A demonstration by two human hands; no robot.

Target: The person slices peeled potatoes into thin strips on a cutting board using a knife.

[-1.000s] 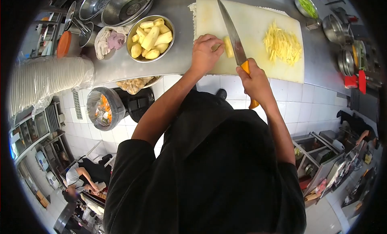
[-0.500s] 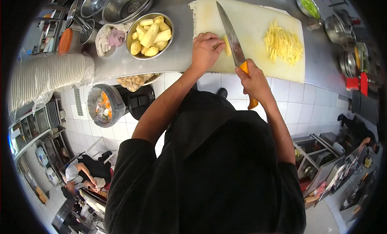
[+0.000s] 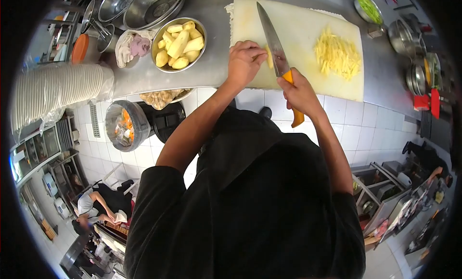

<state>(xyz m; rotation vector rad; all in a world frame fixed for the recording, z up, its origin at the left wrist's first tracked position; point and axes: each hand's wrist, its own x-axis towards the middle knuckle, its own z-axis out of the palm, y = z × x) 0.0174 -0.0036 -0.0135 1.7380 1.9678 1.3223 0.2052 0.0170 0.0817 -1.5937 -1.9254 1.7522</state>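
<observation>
My right hand [image 3: 299, 92] grips a kitchen knife [image 3: 274, 40] by its orange handle, with the long blade pointing away from me over the white cutting board [image 3: 298, 24]. The fingertips of my left hand [image 3: 244, 61] are bent together and hold a pale yellow piece of potato [image 3: 269, 57] against the board. The blade lies right beside the potato piece, on its right side. Farther right on the board is a pile of thin potato strips [image 3: 338, 54]. A metal bowl [image 3: 203, 44] of peeled potatoes [image 3: 179, 43] stands left of the board.
A cloth [image 3: 132, 48] and large metal bowls [image 3: 155, 8] lie at the left of the counter. Stacked wrapped containers [image 3: 62, 89] are at the far left. A waste bin [image 3: 140, 127] stands below. A bowl of green vegetables [image 3: 368, 9] is at back right. Other people [image 3: 108, 202] work behind me.
The knife has shifted slightly left, closer to the potato piece, and my right hand has moved left with it. My left hand stays nearly in place on the piece.
</observation>
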